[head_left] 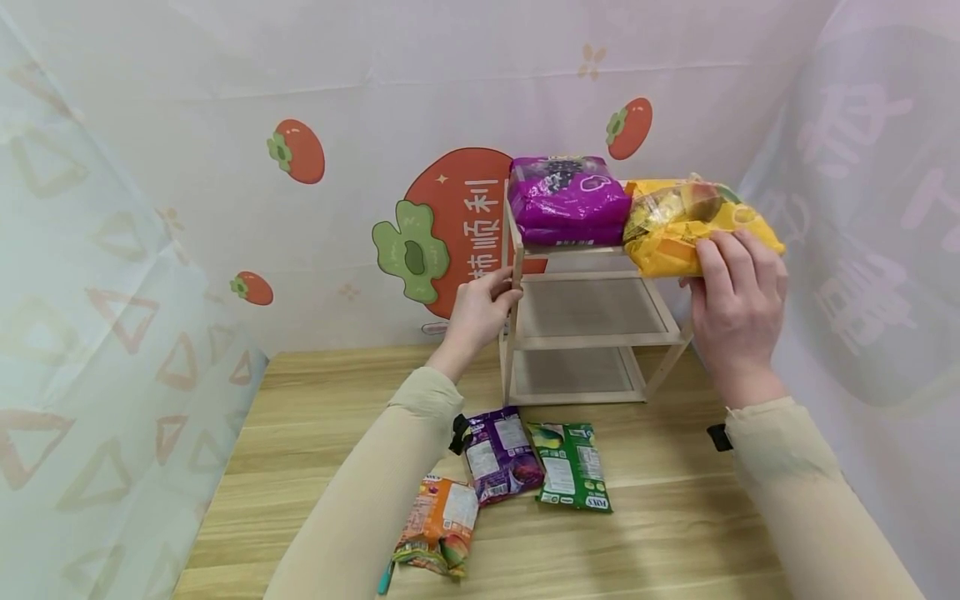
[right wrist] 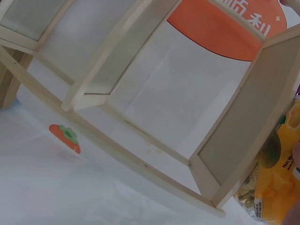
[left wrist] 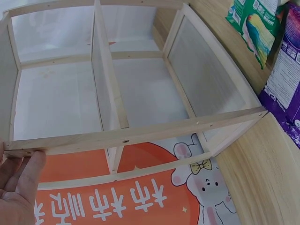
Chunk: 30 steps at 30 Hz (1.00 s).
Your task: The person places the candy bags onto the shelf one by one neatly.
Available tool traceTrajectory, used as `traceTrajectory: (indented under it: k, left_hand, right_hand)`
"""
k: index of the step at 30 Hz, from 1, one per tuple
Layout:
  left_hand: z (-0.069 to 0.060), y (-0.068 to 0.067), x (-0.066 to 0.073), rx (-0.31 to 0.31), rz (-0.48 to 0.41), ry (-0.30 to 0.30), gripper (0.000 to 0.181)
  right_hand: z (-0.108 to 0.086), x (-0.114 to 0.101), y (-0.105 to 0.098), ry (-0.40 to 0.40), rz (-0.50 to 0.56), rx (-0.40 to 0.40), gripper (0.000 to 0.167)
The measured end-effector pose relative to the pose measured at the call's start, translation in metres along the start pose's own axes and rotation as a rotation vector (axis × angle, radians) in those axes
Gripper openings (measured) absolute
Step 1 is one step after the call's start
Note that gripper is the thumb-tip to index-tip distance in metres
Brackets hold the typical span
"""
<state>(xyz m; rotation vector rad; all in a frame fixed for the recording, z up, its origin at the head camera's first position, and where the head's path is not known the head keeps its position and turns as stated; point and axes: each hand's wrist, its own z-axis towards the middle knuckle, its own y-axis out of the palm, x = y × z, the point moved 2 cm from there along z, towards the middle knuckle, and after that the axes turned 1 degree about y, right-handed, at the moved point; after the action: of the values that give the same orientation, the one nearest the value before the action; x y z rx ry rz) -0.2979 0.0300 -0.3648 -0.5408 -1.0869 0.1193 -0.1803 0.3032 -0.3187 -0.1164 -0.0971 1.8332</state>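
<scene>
A three-tier wooden rack (head_left: 600, 341) stands at the back of the table. My left hand (head_left: 478, 315) grips its front left post below the top shelf; the left wrist view shows the fingers (left wrist: 31, 176) against the wooden rail (left wrist: 140, 135). On the top shelf, at its right end, lies a yellow snack bag (head_left: 667, 237) with a clear window. My right hand (head_left: 738, 312) holds this bag by its front edge, which sticks out past the shelf. A purple snack bag (head_left: 566, 200) rests beside it on the left. In the right wrist view the yellow bag (right wrist: 272, 187) shows only partly.
In front of the rack lie a dark purple packet (head_left: 501, 457), a green packet (head_left: 572, 467) and an orange packet (head_left: 442, 521). A teal object (head_left: 386, 577) pokes out near my left sleeve. Printed cloth hangs behind and at both sides.
</scene>
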Motion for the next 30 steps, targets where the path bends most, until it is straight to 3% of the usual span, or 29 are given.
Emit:
traceTrajectory:
  k: [12, 30]
  left_hand:
    - [0.0, -0.001, 0.001, 0.001, 0.016, -0.008, 0.043]
    - [0.0, 0.0, -0.001, 0.0, 0.0, 0.002, 0.042]
  right_hand:
    - [0.014, 0.005, 0.006, -0.023, -0.037, -0.034, 0.012]
    - [0.02, 0.018, 0.019, -0.023, -0.074, -0.149, 0.014]
